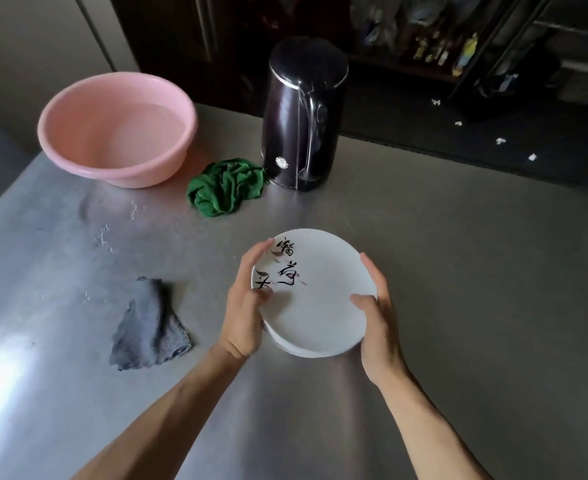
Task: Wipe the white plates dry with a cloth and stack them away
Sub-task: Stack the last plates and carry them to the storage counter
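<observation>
White plate (323,306), black brush lettering near left rim; left grip (246,306) and right grip (379,320) clasp opposite edges.

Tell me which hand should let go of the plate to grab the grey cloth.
Left, probably. The grey cloth lies on the table left of the white plate, nearer the left hand. The right hand grips the opposite rim and would have to cross over.

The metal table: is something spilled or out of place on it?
Yes. Small shiny streaks, probably water, lie on the table between the pink basin and the crumpled grey cloth. A green cloth is bunched beside the black jug.
</observation>
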Demonstrator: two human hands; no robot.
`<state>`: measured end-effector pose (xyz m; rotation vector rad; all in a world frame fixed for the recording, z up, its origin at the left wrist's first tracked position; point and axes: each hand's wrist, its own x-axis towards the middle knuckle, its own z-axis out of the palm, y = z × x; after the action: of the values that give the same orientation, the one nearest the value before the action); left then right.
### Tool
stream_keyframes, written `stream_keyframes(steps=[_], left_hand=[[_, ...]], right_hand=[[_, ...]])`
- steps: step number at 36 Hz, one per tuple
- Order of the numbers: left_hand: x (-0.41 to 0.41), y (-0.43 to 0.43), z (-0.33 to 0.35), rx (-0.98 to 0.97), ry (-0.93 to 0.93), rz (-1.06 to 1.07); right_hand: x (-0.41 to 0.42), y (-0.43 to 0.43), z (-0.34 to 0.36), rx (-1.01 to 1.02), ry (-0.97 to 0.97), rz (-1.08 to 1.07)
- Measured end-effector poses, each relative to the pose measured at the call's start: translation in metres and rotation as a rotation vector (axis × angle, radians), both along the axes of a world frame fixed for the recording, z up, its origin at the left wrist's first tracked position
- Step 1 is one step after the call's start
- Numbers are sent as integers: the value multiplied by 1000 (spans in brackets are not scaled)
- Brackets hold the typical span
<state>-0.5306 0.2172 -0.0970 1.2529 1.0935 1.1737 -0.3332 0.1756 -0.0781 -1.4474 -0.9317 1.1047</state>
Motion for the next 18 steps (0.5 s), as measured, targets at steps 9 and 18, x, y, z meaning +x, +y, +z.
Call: stream_keyframes(steps=[9,18], left_hand=[[41,-47,42,169,29,-21],[73,-132,65,201,-76,148]], right_hand=[[50,-53,23,65,-8,80],[79,-109,59,133,-68,199]])
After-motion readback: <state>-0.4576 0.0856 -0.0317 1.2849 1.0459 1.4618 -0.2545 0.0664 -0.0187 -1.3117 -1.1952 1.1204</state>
